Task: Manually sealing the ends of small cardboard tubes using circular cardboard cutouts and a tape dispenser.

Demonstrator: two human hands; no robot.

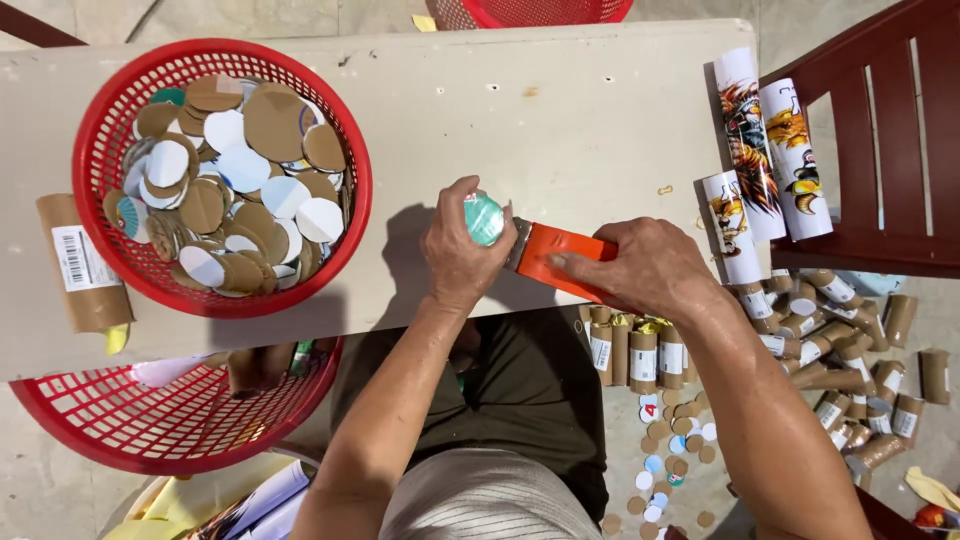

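A small tube with a green round end cap stands gripped in the left hand, fingers wrapped around it, over the pale table. The right hand clamps an orange-handled scraper, its blade touching the tube just below the cap. A red basket of card discs sits to the left.

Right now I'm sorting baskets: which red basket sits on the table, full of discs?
The red basket at the table's left, heaped with paper discs. The others show only partly beyond the table's edges.
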